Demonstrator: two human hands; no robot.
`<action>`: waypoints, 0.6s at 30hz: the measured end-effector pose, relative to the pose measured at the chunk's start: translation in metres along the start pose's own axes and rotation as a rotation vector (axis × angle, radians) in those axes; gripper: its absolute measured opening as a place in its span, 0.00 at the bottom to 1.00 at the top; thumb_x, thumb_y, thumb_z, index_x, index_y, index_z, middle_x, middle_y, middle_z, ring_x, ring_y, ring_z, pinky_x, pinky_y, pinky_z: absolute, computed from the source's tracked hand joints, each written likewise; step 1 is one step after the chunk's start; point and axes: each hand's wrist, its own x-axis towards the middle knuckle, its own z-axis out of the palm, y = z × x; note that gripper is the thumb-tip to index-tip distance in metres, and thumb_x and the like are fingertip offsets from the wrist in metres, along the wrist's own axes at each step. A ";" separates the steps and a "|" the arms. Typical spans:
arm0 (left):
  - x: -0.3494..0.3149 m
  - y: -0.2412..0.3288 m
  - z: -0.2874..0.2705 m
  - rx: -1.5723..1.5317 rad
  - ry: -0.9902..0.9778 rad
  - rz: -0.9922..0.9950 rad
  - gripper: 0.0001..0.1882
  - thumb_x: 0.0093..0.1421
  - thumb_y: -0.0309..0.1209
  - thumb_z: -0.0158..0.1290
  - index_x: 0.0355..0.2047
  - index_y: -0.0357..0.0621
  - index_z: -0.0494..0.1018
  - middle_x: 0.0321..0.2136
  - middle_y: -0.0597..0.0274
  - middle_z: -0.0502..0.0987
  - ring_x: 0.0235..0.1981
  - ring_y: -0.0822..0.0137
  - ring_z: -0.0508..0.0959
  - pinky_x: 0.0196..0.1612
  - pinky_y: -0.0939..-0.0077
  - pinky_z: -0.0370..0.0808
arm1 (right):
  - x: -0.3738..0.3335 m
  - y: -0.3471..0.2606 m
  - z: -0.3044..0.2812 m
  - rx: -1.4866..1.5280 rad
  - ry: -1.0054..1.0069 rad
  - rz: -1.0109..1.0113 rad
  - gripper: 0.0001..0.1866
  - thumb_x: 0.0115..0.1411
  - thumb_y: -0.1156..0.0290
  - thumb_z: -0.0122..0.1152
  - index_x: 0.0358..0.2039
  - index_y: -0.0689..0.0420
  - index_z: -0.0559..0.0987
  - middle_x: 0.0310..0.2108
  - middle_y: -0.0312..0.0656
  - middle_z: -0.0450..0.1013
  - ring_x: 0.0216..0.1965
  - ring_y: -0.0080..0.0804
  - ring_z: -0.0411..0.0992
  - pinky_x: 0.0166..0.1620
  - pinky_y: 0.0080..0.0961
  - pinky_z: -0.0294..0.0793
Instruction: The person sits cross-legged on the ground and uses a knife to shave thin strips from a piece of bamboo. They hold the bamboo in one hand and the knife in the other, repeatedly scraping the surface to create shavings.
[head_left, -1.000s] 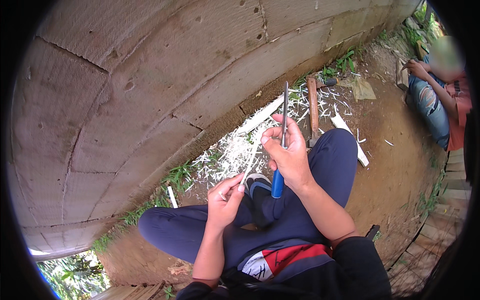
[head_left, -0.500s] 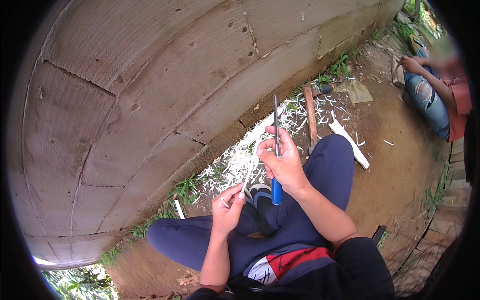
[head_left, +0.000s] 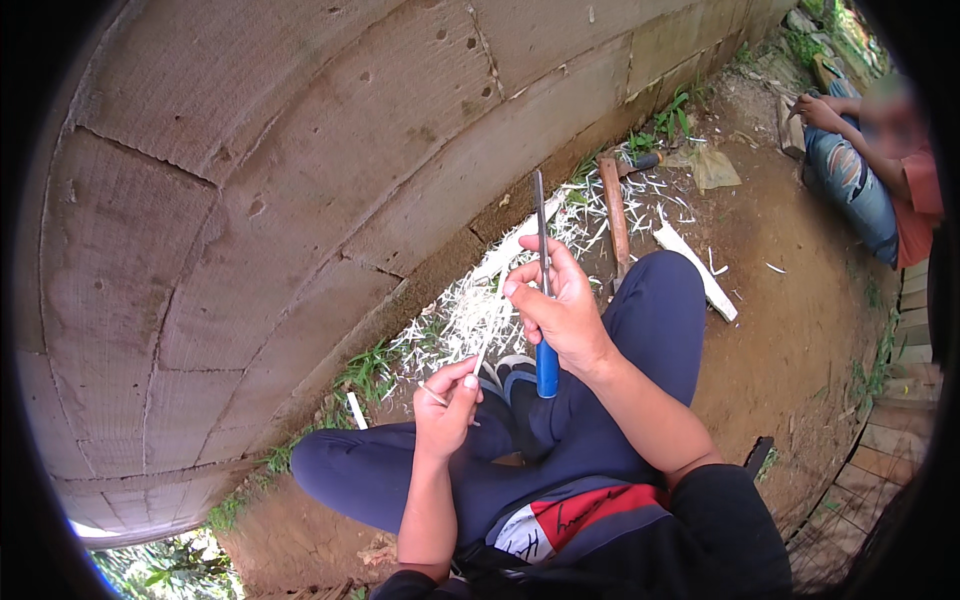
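Your left hand [head_left: 444,412], toward 7 o'clock from the picture's middle, is closed in a pinch: thumb and forefinger meet on the lower end of a thin pale strip [head_left: 486,345]. A short pale piece also shows across its fingers – whether it belongs to the strip, you cannot tell from here.

Your right hand [head_left: 566,315], toward 2 o'clock from the left one, is half closed, its fingers curled around a blue-handled tool [head_left: 547,370] near where metal meets handle. Its thumb and forefinger are at the strip's upper end; whether they press on it is too small to tell.

The strip lies between your two hands, its long axis running from 7 o'clock up to 1. The tool stands nearly along the 12-to-6 line – slim dark metal end toward 12, leaning a touch to 11, blue handle toward 6, over your crossed legs.

Past your hands, toward 11 o'clock of the right one, white shavings [head_left: 468,318] litter the ground by the block wall [head_left: 300,180]. Toward 1 o'clock lies a wooden handle [head_left: 614,215], and toward 2 a pale board [head_left: 697,272].
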 end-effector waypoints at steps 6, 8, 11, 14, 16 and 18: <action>0.006 0.002 -0.004 -0.137 0.034 0.027 0.13 0.62 0.26 0.45 0.46 0.35 0.70 0.21 0.62 0.70 0.13 0.82 0.60 0.15 0.90 0.58 | -0.001 0.005 0.004 -0.025 -0.018 0.042 0.25 0.56 0.76 0.56 0.53 0.61 0.58 0.28 0.37 0.69 0.15 0.13 0.61 0.15 0.11 0.61; 0.007 0.001 -0.006 -0.221 0.057 0.015 0.13 0.62 0.26 0.45 0.46 0.34 0.69 0.21 0.62 0.70 0.13 0.82 0.60 0.15 0.90 0.58 | -0.002 0.010 0.005 -0.035 -0.045 0.081 0.23 0.59 0.75 0.53 0.53 0.60 0.58 0.28 0.37 0.69 0.15 0.13 0.61 0.15 0.11 0.61; 0.011 0.002 -0.008 -0.350 0.097 -0.002 0.13 0.62 0.28 0.45 0.46 0.34 0.68 0.20 0.62 0.69 0.11 0.80 0.61 0.14 0.90 0.57 | -0.004 0.017 0.008 -0.094 -0.060 0.138 0.21 0.61 0.74 0.49 0.53 0.60 0.58 0.29 0.38 0.70 0.15 0.13 0.61 0.15 0.11 0.62; 0.013 0.006 -0.010 -0.429 0.138 0.005 0.13 0.63 0.28 0.44 0.46 0.35 0.68 0.19 0.63 0.68 0.10 0.80 0.61 0.13 0.89 0.57 | -0.006 0.025 0.012 -0.179 -0.083 0.187 0.20 0.62 0.74 0.47 0.54 0.60 0.58 0.29 0.39 0.70 0.15 0.13 0.61 0.15 0.11 0.61; 0.011 0.005 -0.010 -0.446 0.145 0.003 0.13 0.63 0.28 0.44 0.46 0.35 0.68 0.19 0.63 0.68 0.10 0.80 0.61 0.12 0.89 0.57 | -0.009 0.028 0.014 -0.227 -0.116 0.197 0.21 0.62 0.74 0.47 0.54 0.61 0.58 0.30 0.39 0.70 0.15 0.13 0.61 0.15 0.11 0.61; 0.009 0.007 -0.010 -0.439 0.144 -0.002 0.13 0.63 0.27 0.44 0.45 0.35 0.68 0.19 0.63 0.68 0.10 0.79 0.61 0.13 0.88 0.58 | -0.012 0.028 0.017 -0.266 -0.141 0.188 0.23 0.60 0.73 0.50 0.55 0.61 0.58 0.30 0.39 0.70 0.15 0.13 0.61 0.16 0.11 0.62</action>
